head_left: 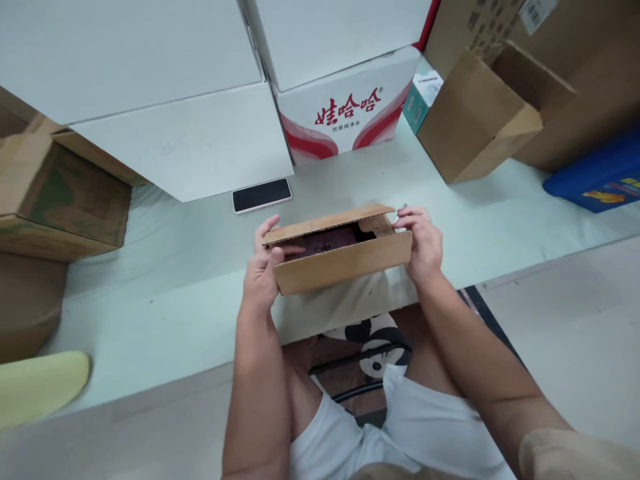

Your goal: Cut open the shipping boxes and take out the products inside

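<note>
Between my two hands is a small brown cardboard box [345, 263], tilted at the table's front edge, its top flap partly raised. Through the gap shows a dark purple item [330, 241] lying inside; its kind I cannot make out. My left hand [263, 267] grips the box's left end, with a finger reaching in under the flap. At the right end my right hand [420, 243] holds the box, its fingers bent at the corner near a small pale scrap [400, 215].
A phone [262, 196] lies behind the box. Large white cartons [190, 140] stand at the back. To the right are an open cardboard box [475, 120], a teal box [419, 103] and a blue container [595, 173]. Brown boxes [75, 187] and a yellow object [45, 387] sit left.
</note>
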The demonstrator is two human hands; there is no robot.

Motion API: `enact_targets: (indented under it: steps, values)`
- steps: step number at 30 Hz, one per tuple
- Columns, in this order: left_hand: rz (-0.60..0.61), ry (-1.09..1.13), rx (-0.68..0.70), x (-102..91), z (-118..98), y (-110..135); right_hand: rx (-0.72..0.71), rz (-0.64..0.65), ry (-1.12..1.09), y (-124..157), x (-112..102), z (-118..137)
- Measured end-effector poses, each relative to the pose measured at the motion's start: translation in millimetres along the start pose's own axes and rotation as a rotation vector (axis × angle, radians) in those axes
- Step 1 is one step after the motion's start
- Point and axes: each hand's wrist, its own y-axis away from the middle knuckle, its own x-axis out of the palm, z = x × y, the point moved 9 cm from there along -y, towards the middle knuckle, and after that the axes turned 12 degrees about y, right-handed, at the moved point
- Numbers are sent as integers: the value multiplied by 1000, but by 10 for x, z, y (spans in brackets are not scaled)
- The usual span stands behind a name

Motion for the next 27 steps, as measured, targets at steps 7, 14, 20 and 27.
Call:
enact_targets:
  steps: [7, 14, 20, 27]
  values:
    - [55, -114, 147, 114, -134, 66, -178, 232, 50, 119, 188, 260]
    - [-1, -53, 276, 128, -284, 106, -301, 228, 88, 147, 177, 409]
    - [-145, 121, 351, 57, -466, 98, -355, 147, 69, 211, 146, 376]
    - [-210, 311, 259, -18, -441, 93, -138, -33, 177, 258, 49, 269]
